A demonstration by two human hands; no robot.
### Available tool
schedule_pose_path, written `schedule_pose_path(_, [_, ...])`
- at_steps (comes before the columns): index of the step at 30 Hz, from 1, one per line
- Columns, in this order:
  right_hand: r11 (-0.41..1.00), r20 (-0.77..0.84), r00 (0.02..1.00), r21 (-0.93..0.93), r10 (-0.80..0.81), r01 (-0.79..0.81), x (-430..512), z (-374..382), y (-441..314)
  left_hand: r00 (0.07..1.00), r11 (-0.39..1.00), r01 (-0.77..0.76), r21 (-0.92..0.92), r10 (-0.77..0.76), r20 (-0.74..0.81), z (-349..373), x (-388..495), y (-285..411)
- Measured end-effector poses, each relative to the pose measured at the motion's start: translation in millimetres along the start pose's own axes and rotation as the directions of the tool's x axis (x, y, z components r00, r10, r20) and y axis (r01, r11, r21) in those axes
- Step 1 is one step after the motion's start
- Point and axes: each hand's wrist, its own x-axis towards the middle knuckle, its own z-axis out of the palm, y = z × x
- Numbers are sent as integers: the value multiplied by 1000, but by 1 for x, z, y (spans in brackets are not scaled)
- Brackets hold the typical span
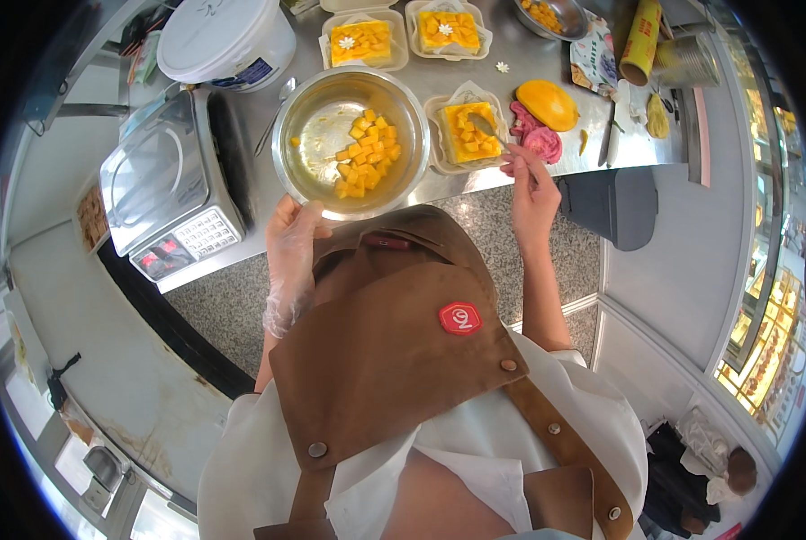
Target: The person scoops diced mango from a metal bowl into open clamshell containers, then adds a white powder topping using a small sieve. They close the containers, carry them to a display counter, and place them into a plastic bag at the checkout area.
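Note:
My left hand, in a clear plastic glove, grips the near rim of a steel bowl of diced mango. Bare of any glove, my right hand holds a metal spoon, its tip on the mango-topped cake. That cake sits in an open takeaway box near the table's front edge. Two more mango-topped cakes, each bearing a white flower decoration, stand in boxes behind: one cake behind the bowl, the other cake to its right.
A digital scale and white lidded tub stand left on the steel table. To the right are a mango half, pink cloth, knife, small bowl, yellow roll and tin can. A grey bin stands below.

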Motion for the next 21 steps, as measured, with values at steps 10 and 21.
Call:
schedule_pose_path(10, [997,-103,994,-71,35,-42,-16,-9,1,1000,1000,11,-13,-11,-1,1,-1,0])
schedule_pose_path(21, [992,-100,995,-129,-2,-11,-23,-9,0,999,1000,-7,-18,8,37,-1,0,-1])
